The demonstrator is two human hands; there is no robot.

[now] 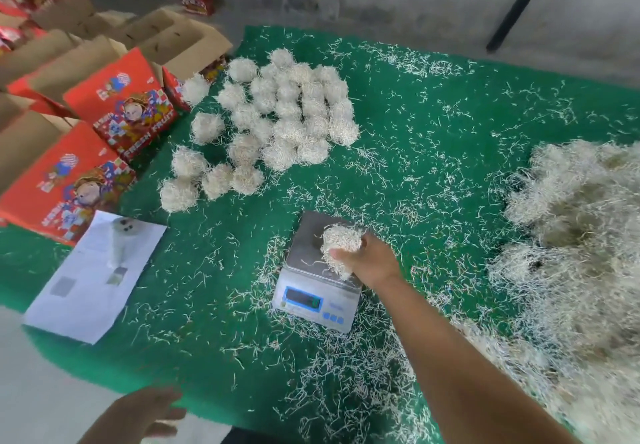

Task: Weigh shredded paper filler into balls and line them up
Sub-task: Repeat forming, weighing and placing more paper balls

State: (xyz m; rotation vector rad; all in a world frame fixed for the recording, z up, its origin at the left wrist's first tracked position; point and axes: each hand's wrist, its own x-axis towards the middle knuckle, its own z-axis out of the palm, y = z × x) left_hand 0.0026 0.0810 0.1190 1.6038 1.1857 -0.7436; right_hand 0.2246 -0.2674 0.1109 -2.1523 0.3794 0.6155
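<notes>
My right hand (369, 260) is clamping its grip around a wad of shredded paper (341, 241) over the scale (320, 270) pan. Finished balls (277, 114) are lying beyond and left of my grip, the loose pile (581, 236) to its right. My left hand (149, 412) is hovering with fingers apart, holding nothing.

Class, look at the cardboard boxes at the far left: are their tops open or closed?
Open. The red boxes show raised brown flaps and bare cardboard insides; what they contain cannot be told.

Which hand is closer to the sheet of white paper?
The left hand. It hovers open at the near edge of the green mat, just below the white paper. The right hand is farther off, gripping a wad of shredded paper over the scale.
</notes>
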